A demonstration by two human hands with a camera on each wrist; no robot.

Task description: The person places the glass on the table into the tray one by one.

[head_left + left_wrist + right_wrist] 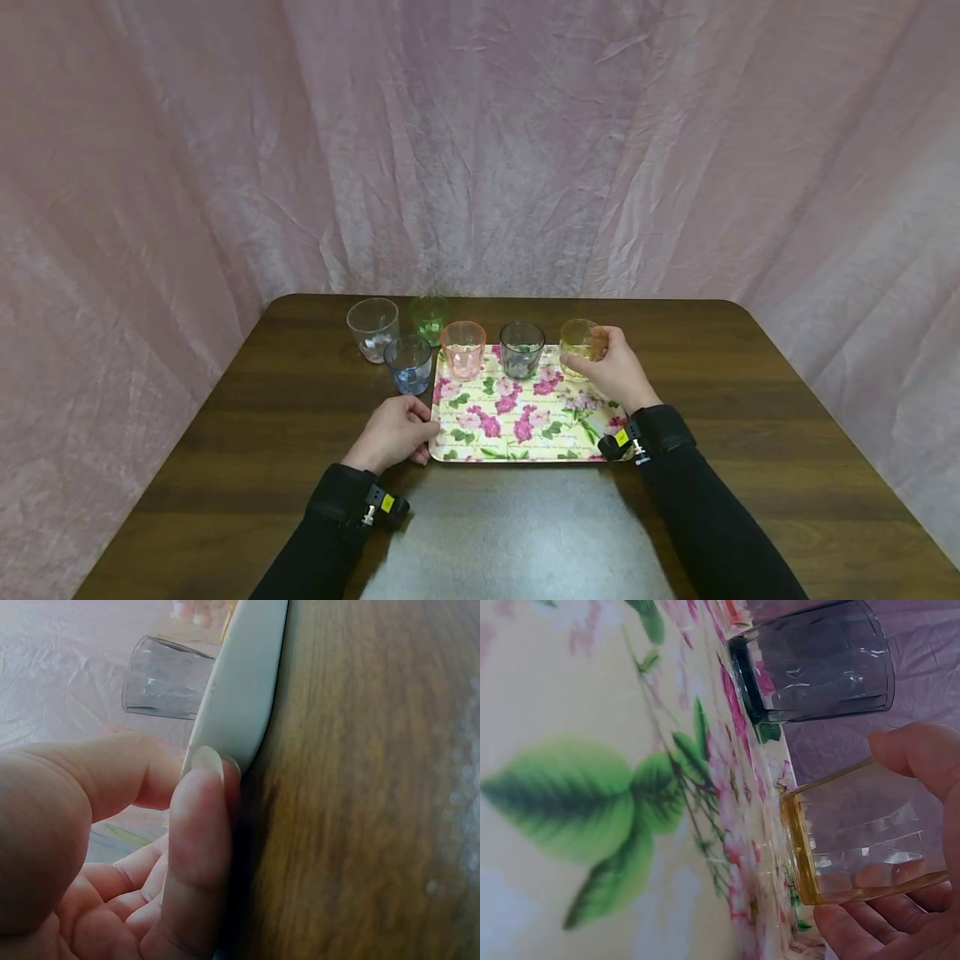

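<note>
Yellow and see-through, one glass point(576, 342) sits in the grip of the right hand point(617, 367), thumb on the near side and fingers round the far side. It is upright at the back right of a flowered tray point(525, 408), though I can't tell whether its base touches the surface. The left hand point(393, 433) pinches the tray's left edge, near the front corner (the left wrist view shows a fingertip against the pale outer wall). Along the back of the tray stand a grey glass point(522, 350) and, left of it, a pink glass point(462, 350). Off the tray, to its left on the brown table point(750, 467), are a blue glass point(408, 367), a clear glass point(372, 329) and a green glass point(430, 319).
</note>
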